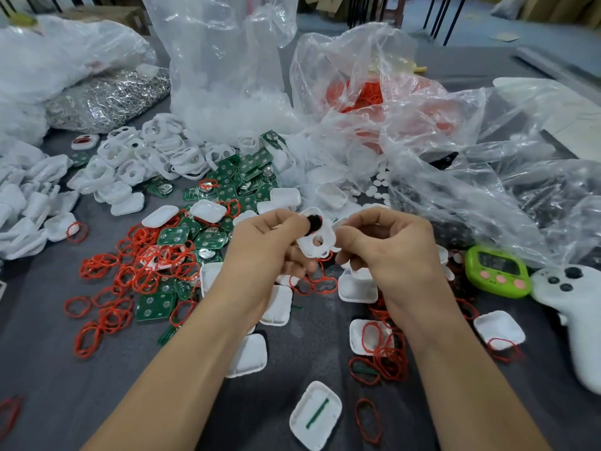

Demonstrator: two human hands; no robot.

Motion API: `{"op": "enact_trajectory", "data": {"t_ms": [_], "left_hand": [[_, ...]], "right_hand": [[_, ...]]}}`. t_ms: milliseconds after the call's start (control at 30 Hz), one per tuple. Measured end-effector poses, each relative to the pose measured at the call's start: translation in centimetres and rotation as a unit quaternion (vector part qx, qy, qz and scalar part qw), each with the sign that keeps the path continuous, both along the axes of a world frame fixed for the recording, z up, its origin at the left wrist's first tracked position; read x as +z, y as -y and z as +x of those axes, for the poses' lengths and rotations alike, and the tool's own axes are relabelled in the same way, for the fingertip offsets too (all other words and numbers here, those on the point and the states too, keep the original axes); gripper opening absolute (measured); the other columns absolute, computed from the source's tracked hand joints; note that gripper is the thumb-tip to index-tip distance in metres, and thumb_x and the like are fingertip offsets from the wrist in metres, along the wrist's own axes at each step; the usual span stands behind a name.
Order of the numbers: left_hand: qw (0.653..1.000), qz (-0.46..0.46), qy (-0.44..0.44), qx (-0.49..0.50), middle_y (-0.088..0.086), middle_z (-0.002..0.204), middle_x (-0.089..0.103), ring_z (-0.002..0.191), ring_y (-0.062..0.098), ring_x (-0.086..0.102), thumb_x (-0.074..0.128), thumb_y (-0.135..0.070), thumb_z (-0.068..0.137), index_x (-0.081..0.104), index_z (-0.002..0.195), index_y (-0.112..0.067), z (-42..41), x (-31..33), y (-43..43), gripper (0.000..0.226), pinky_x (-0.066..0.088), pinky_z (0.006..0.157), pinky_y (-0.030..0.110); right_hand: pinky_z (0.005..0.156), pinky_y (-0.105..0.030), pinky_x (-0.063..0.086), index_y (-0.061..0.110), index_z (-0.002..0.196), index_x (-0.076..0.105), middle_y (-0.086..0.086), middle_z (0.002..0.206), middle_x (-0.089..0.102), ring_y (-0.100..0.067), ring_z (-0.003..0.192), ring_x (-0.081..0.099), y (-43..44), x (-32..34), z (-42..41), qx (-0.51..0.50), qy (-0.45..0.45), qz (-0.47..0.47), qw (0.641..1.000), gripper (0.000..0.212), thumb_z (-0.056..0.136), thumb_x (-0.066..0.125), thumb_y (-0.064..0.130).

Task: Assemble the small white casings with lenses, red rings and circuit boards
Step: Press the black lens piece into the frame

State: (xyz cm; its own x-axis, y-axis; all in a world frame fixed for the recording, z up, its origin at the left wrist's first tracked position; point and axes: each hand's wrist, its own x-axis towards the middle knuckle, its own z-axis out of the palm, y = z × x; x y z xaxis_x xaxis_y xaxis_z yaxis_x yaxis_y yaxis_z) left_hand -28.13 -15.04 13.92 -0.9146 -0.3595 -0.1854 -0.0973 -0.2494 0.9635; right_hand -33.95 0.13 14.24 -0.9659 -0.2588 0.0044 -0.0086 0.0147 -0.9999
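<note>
Grey counter (pixel 39 353) strewn with red rings (pixel 143 255) and green circuit boards (pixel 227 177); I see the left hand (pixel 270 242) and right hand (pixel 390 245) close together, both pinching one white casing (pixel 313 248)

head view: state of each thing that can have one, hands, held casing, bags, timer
left hand, grips the white casing, thumb on a dark piece
right hand, pinches the casing's other edge
white casing, held above the table, holes towards the camera
lens bag, upright, top looks open
red ring bag, slumped, mouth hard to tell
green timer, lying face up, display unreadable
</note>
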Motion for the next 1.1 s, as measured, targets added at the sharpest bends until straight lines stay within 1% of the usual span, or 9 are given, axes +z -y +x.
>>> {"op": "enact_trajectory", "data": {"t_ms": [167, 267, 333, 500, 633, 833, 900, 1000, 1100], "left_hand": [[0.976, -0.198, -0.039, 0.080, 0.009, 0.054, 0.067, 0.036, 0.021, 0.055, 0.081, -0.008, 0.081, 0.080, 0.071, -0.020, 0.2, -0.6, 0.1, 0.016, 0.043, 0.038, 0.026], [0.977, -0.194, -0.061, 0.065, 0.011, 0.060, 0.072, 0.040, 0.021, 0.054, 0.081, -0.010, 0.083, 0.084, 0.077, -0.023, 0.2, -0.5, -0.2, 0.014, 0.043, 0.042, 0.029], [0.980, -0.178, -0.074, 0.057, 0.010, 0.059, 0.071, 0.040, 0.016, 0.051, 0.079, -0.010, 0.086, 0.084, 0.080, -0.022, 0.2, -0.5, -0.4, 0.015, 0.042, 0.041, 0.025], [0.987, -0.119, -0.096, 0.049, 0.012, 0.062, 0.072, 0.038, 0.012, 0.054, 0.072, -0.007, 0.092, 0.084, 0.084, -0.018, 0.4, -0.3, -0.4, 0.018, 0.043, 0.040, 0.021], [0.977, -0.190, -0.084, 0.058, 0.004, 0.063, 0.074, 0.045, 0.014, 0.058, 0.075, -0.026, 0.083, 0.082, 0.078, -0.033, 0.5, -0.3, -0.6, 0.012, 0.050, 0.042, 0.033], [0.981, -0.174, -0.072, 0.050, 0.009, 0.064, 0.074, 0.043, 0.022, 0.060, 0.076, -0.028, 0.076, 0.083, 0.078, -0.028, 0.7, -0.2, -0.4, 0.007, 0.054, 0.047, 0.046], [0.974, -0.202, -0.082, 0.069, 0.006, 0.062, 0.074, 0.044, 0.018, 0.059, 0.077, -0.025, 0.076, 0.082, 0.074, -0.034, 0.9, 0.0, -0.3, 0.011, 0.050, 0.043, 0.042], [0.963, -0.231, -0.096, 0.101, -0.001, 0.056, 0.071, 0.042, 0.008, 0.054, 0.079, -0.013, 0.079, 0.081, 0.068, -0.033, 0.8, -0.3, -0.3, 0.023, 0.043, 0.039, 0.022], [0.955, -0.255, -0.095, 0.114, -0.005, 0.051, 0.067, 0.040, 0.006, 0.051, 0.075, -0.021, 0.075, 0.081, 0.069, -0.033, 0.8, -0.3, -0.5, 0.016, 0.043, 0.040, 0.021]], "right_hand": [[0.043, -0.022, 0.040, 0.019, 0.064, 0.073, -0.011, 0.055, 0.063, -0.017, 0.041, 0.047, -0.3, 0.4, 0.1, -0.006, 0.033, -0.025, 0.999, 0.026, 0.078, 0.080, -0.002], [0.046, -0.022, 0.042, 0.016, 0.067, 0.073, -0.011, 0.058, 0.068, -0.020, 0.046, 0.055, 0.0, 0.3, 0.4, 0.003, 0.012, -0.002, 1.000, 0.022, 0.079, 0.078, -0.002], [0.052, -0.026, 0.050, 0.016, 0.071, 0.074, -0.009, 0.063, 0.073, -0.021, 0.052, 0.066, 0.2, 0.3, 0.6, -0.006, -0.003, 0.011, 1.000, 0.018, 0.081, 0.078, 0.002], [0.068, -0.036, 0.064, 0.018, 0.079, 0.077, -0.012, 0.075, 0.078, -0.028, 0.070, 0.077, 0.5, 0.5, 1.2, 0.019, 0.027, -0.041, 0.999, 0.010, 0.071, 0.084, 0.018], [0.065, -0.036, 0.063, 0.019, 0.079, 0.076, -0.009, 0.071, 0.077, -0.026, 0.067, 0.077, 0.4, 0.5, 1.3, 0.000, 0.011, -0.001, 1.000, 0.018, 0.063, 0.084, 0.016], [0.059, -0.023, 0.059, 0.022, 0.076, 0.075, 0.004, 0.069, 0.077, -0.013, 0.064, 0.076, 0.5, 0.6, 2.0, -0.017, -0.066, 0.050, 0.996, 0.022, 0.072, 0.087, 0.004], [0.059, -0.023, 0.059, 0.022, 0.075, 0.074, 0.006, 0.067, 0.076, -0.012, 0.063, 0.075, 0.8, 0.7, 2.5, -0.030, -0.084, 0.055, 0.995, 0.022, 0.072, 0.087, 0.004], [0.054, -0.018, 0.055, 0.021, 0.075, 0.074, 0.008, 0.064, 0.075, -0.009, 0.059, 0.073, 1.2, 0.7, 3.0, -0.048, -0.098, 0.051, 0.993, 0.023, 0.073, 0.085, 0.002], [0.054, -0.018, 0.055, 0.022, 0.075, 0.074, 0.008, 0.063, 0.075, -0.008, 0.058, 0.073, 1.4, 0.6, 3.2, -0.060, -0.103, 0.050, 0.992, 0.022, 0.073, 0.086, 0.002]]}}
